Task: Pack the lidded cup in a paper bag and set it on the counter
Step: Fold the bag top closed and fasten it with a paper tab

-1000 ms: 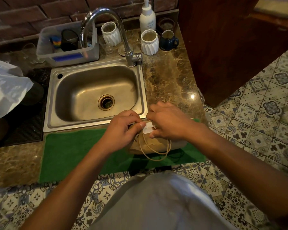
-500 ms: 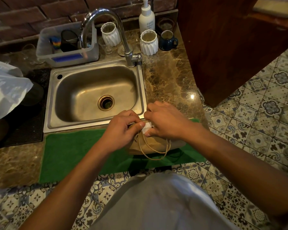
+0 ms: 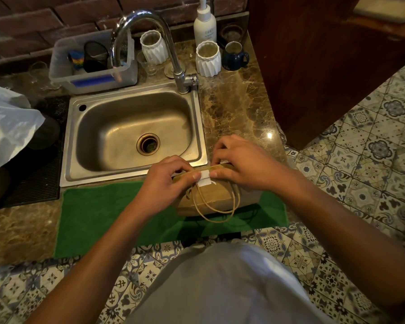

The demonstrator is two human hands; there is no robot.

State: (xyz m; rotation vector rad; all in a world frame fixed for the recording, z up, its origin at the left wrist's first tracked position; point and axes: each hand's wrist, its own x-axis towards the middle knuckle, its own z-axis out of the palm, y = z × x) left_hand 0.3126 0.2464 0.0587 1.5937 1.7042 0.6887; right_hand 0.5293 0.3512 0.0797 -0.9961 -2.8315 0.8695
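The brown paper bag with twisted cord handles (image 3: pixel 211 197) stands on the green mat (image 3: pixel 98 213) at the near edge of the marble desk (image 3: pixel 239 108), just in front of the steel sink (image 3: pixel 131 132); the lidded cup is out of sight, presumably inside. The left hand (image 3: pixel 166 183) and right hand (image 3: pixel 241 162) meet over the folded top, thumbs pressing either side of a strip of white tape (image 3: pixel 205 177). To seal it well, keep the fold flat, rub the tape down from its middle outward, and steady the bag so that it does not tip.
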